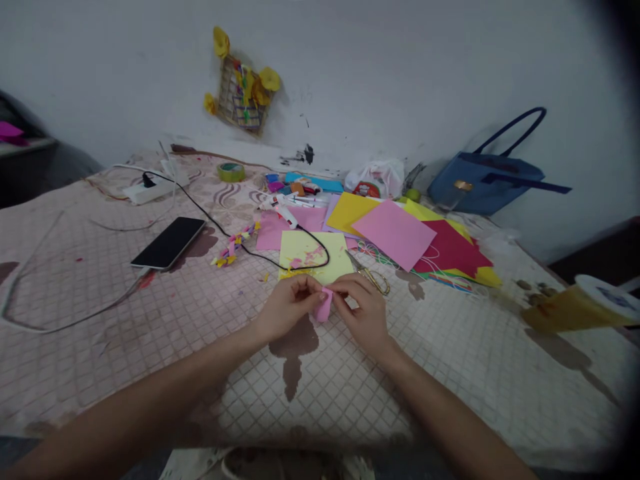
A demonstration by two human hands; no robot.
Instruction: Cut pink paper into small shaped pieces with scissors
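Note:
Between my two hands is a small strip of pink paper [323,308], held above the patterned tablecloth. My left hand [290,303] pinches its upper left edge. The fingers of my right hand [364,310] are closed on its upper right corner. Just beyond lies a pale yellow sheet [340,250] with pink and yellow paper scraps on it. Gold-handled scissors [373,277] rest behind my right hand. A white glue gun [285,212] lies farther back, its black cord looping over the yellow sheet. To the left of that sheet sits a string of colourful paper pieces [234,247].
A phone [169,243] charges at left near a white power strip [150,190]. Coloured sheets [395,233] and loose string spread to the right. Green tape [231,172], a blue bag [487,180] and a yellow container [575,307] stand around the table.

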